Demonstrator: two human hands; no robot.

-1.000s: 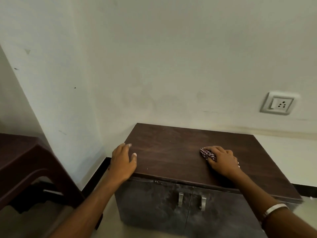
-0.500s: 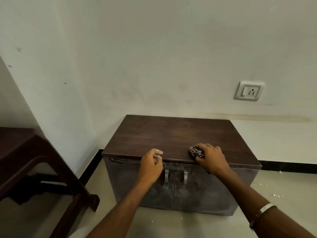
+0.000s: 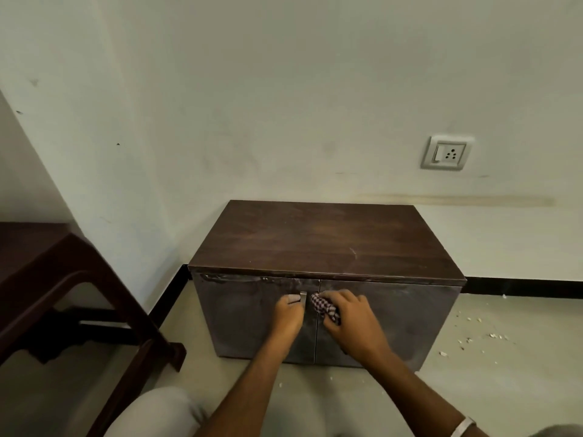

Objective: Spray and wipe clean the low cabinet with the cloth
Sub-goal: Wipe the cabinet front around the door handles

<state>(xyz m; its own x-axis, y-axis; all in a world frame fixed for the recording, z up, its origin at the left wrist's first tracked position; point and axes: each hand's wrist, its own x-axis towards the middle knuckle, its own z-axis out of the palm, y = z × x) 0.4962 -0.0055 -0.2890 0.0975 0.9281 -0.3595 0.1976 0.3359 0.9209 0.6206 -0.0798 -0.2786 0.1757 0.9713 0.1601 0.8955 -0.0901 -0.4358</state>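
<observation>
Pale wall [image 3: 284,89] and floor [image 3: 473,357] framed the scene. At the meeting of the two doors, the left hand [image 3: 288,316] curled its fingers round the left door handle [image 3: 303,298], while the right hand [image 3: 350,320] gripped a bunched checked cloth [image 3: 323,307] against the front. Both hands worked on the low cabinet [image 3: 325,244], set against the wall below a socket [image 3: 446,152], with dark furniture [image 3: 63,294] to the left.

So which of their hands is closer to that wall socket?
The right. The right hand, gripping the checked cloth, is at the cabinet's doors, below and left of the socket. The left hand sits further left, at the left door's handle.
</observation>
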